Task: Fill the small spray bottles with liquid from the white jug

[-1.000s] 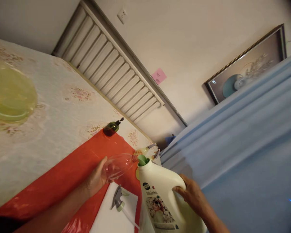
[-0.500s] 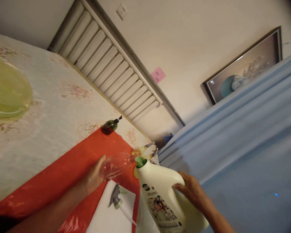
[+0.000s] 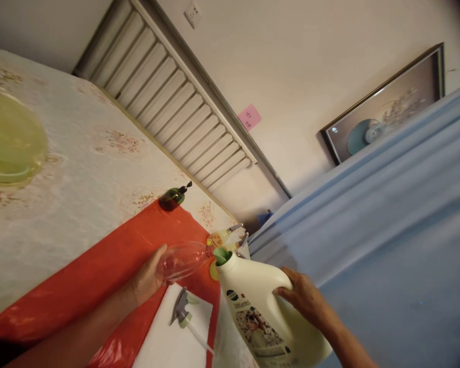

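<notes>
My left hand [image 3: 152,276] grips a clear plastic bottle [image 3: 186,259] near its base, the bottle tilted with its neck toward the jug. In my right hand [image 3: 301,294] is the handle of a large cream jug [image 3: 249,291] with a printed label. The jug's open mouth, with a green spout [image 3: 221,254] in it, sits right by the bottle's neck; whether they touch I cannot tell. No liquid shows in the bottle. Below my left hand, a grey spray trigger head [image 3: 181,309] with a thin tube lies on a white cloth [image 3: 164,337].
A red sheet [image 3: 115,255] covers part of the flowered tablecloth [image 3: 76,138]. A dark green pump bottle [image 3: 172,198] stands at its far corner. Behind the jug's mouth are clear spray bottles [image 3: 220,238]. A yellow-green basin [image 3: 11,135] is at left, a blue curtain [image 3: 387,214] at right.
My view has shifted slightly. Both hands keep their hold, and the bottle and jug stay mouth to mouth with almost no movement.
</notes>
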`<state>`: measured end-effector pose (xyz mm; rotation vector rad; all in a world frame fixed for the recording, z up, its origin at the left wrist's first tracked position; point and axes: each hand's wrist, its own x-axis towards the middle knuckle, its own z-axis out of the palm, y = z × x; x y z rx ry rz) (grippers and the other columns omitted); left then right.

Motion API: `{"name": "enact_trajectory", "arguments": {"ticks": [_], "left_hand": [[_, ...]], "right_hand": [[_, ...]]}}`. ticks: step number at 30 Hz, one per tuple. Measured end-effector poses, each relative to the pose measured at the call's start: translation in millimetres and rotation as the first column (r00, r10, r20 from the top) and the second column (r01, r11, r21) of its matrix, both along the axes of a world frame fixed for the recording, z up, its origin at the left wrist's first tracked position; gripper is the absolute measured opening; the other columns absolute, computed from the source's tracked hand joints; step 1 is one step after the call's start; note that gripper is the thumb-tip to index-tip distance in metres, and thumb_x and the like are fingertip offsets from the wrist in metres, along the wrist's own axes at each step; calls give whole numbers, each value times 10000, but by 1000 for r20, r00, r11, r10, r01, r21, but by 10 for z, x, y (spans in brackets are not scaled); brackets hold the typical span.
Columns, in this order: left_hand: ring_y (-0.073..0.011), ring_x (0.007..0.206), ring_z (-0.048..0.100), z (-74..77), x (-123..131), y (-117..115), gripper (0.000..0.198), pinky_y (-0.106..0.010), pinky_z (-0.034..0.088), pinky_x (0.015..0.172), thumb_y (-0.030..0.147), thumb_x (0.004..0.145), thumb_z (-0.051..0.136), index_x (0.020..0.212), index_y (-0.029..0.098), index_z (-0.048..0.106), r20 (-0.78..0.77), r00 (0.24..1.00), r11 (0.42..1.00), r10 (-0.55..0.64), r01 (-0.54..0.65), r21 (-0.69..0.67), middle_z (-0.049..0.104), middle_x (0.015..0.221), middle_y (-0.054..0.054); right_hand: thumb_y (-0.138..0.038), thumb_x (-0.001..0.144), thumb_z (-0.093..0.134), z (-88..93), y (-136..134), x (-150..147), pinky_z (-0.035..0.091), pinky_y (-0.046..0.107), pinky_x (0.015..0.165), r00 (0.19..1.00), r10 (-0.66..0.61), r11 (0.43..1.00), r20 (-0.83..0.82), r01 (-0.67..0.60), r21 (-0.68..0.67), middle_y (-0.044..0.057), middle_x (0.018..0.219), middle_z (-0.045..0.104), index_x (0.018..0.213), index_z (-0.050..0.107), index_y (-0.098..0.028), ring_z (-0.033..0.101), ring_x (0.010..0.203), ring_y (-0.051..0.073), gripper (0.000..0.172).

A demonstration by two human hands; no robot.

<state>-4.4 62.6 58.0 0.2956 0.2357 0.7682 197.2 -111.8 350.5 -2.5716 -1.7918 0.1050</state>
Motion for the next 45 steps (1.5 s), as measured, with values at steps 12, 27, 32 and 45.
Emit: {"name": "enact_trajectory", "arguments": {"ticks": [12, 27, 32, 45], "left_hand": [[-164, 597, 639, 37, -8, -21, 382, -229, 405, 483, 455, 881, 553, 1191, 240, 616, 12, 1000, 1000, 2, -2, -3, 713, 762, -10], [-162, 602, 640, -59, 62, -5, 423, -221, 403, 472, 489, 855, 575, 1180, 221, 610, 8, 1000, 1000, 1, -1, 5, 697, 754, -11], [-172, 606, 646, -36, 49, -12, 424, -225, 405, 473, 487, 858, 569, 1182, 216, 602, 3, 1000, 1000, 0, 0, 7, 705, 750, -16], [-155, 578, 631, -86, 81, 3, 445, -228, 403, 466, 500, 847, 580, 1182, 209, 604, -21, 1000, 1000, -8, 8, 4, 696, 733, -4]], "right_hand": [[-278, 730, 591, 33, 5, 9, 427, 261, 620, 999, -14, 1000, -49, 13, -9, 2, 742, 683, 766, 613, -198, 613, 704, 201, 91], [-266, 734, 606, 104, 39, 14, 433, 270, 646, 1000, -17, 999, 18, 18, -45, 7, 795, 713, 825, 645, -205, 631, 739, 209, 117], [-269, 739, 611, 129, 36, 22, 439, 270, 653, 1000, -21, 999, 1, 21, -48, 7, 810, 714, 824, 642, -206, 636, 752, 210, 111], [-268, 738, 603, 168, 67, 4, 433, 261, 646, 1000, -8, 997, 28, 10, -72, 3, 783, 701, 832, 640, -206, 621, 737, 200, 119]]}}
